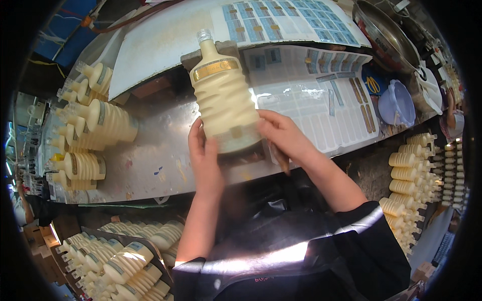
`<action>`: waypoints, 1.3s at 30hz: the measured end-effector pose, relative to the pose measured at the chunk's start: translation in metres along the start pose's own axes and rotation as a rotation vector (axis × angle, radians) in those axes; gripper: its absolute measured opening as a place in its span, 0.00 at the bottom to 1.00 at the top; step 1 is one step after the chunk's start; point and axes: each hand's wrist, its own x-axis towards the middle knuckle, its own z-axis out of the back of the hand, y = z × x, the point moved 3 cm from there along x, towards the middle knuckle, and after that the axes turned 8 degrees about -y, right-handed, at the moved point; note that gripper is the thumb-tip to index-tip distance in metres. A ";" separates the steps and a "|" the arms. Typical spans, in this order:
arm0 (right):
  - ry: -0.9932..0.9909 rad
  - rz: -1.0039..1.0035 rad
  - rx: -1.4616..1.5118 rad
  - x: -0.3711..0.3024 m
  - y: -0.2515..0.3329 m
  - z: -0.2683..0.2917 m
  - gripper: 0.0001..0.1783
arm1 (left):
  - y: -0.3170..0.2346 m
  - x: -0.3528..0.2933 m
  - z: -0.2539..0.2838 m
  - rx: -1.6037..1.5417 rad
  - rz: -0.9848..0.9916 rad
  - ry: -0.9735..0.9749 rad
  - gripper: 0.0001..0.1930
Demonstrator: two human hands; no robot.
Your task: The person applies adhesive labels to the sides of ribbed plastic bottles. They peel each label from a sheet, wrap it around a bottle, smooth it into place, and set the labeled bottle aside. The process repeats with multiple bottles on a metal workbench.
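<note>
A cream-coloured ribbed bottle (221, 98) lies with its clear threaded neck pointing away from me. Its shoulder carries a gold label (217, 69), and a translucent band runs round its base. The neck end rests against a grey-brown block (228, 48). My left hand (203, 143) is closed on the bottle's lower left side, fingers partly hidden beneath it. From the other side, my right hand (281, 131) grips the lower right edge with thumb and fingers. Below the right hand a brown stick-like piece (279, 159) shows, partly covered.
Similar bottles (93, 125) stand clustered at the table's left, with more in a crate (125, 261) lower left and in rows (406, 170) at right. Label sheets (281, 20) cover the white board; a backing sheet (301, 108) lies nearer. A lavender bucket (396, 104) sits right.
</note>
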 end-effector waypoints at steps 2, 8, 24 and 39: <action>0.056 -0.010 0.157 0.001 0.000 0.006 0.26 | 0.004 0.000 0.005 -0.066 0.008 0.021 0.29; 0.001 -0.002 0.126 -0.008 0.004 -0.007 0.25 | 0.005 -0.003 0.004 -0.036 -0.030 0.070 0.32; -0.034 -0.013 0.045 -0.005 -0.010 -0.003 0.26 | 0.006 -0.002 0.001 -0.065 -0.004 0.027 0.34; -0.384 1.188 -0.750 -0.047 0.064 -0.015 0.18 | -0.002 -0.005 0.000 0.038 -0.008 0.046 0.30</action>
